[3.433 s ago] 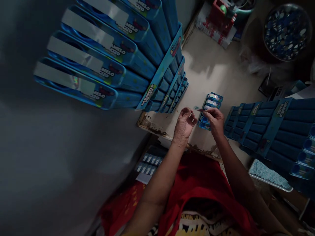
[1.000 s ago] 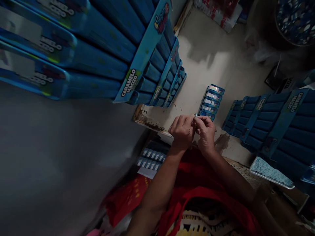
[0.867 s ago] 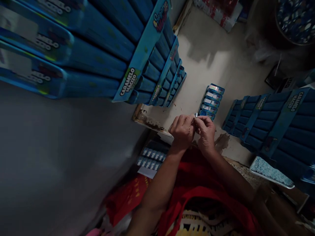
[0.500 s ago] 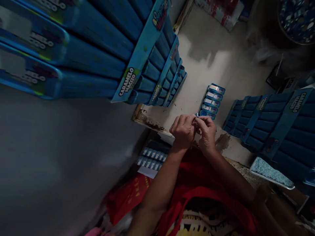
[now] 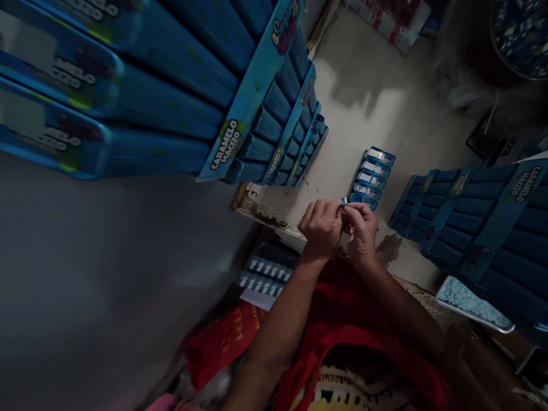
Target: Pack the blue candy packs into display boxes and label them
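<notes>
Close together over the near edge of the table, my left hand (image 5: pixel 321 227) and my right hand (image 5: pixel 360 231) both have their fingers closed in a pinch. Between the fingertips pokes out a small shiny blue-and-silver wrapper (image 5: pixel 344 201); whatever it may contain is hidden. Just beyond the hands lies an open blue display box (image 5: pixel 371 178) with several small blue packs in a row, their ends showing white patches. The lower end of that box is partly covered by my right hand.
Tall stacks of blue boxes marked "Caramelo Macizo" stand left (image 5: pixel 222 137) and right (image 5: pixel 466 217) on the pale table (image 5: pixel 338 131). A tray of light-blue bits (image 5: pixel 475 302) sits low right. A round container of candies (image 5: pixel 522 40) is far right. More packs (image 5: pixel 265 277) lie below left.
The wrapper sticks up slightly more between my fingertips. Both hands stay pinched together in nearly the same place; the whole view has shifted a little.
</notes>
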The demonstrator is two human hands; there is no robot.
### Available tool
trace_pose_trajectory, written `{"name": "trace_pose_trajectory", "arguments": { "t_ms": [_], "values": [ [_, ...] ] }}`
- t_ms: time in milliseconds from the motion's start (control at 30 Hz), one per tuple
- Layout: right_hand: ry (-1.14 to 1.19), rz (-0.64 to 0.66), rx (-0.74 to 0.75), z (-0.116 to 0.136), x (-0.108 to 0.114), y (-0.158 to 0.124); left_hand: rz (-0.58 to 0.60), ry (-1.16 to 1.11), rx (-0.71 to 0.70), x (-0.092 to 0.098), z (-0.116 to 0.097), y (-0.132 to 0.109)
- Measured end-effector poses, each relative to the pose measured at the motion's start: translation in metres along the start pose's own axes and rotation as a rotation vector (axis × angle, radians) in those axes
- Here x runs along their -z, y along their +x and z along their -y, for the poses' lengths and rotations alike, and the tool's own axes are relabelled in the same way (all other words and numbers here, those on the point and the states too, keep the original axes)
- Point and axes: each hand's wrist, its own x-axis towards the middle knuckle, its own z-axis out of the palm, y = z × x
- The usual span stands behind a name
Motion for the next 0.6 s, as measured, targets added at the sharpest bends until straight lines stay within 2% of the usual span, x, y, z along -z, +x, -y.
{"name": "trace_pose_trajectory", "arguments": {
  "t_ms": [600],
  "values": [
    [-0.004, -0.018, -0.02, -0.0038, 0.0005, 0.0094, 0.015, 0.014, 0.006, -0.0058, 0.0018, 0.0001]
  ]
}}
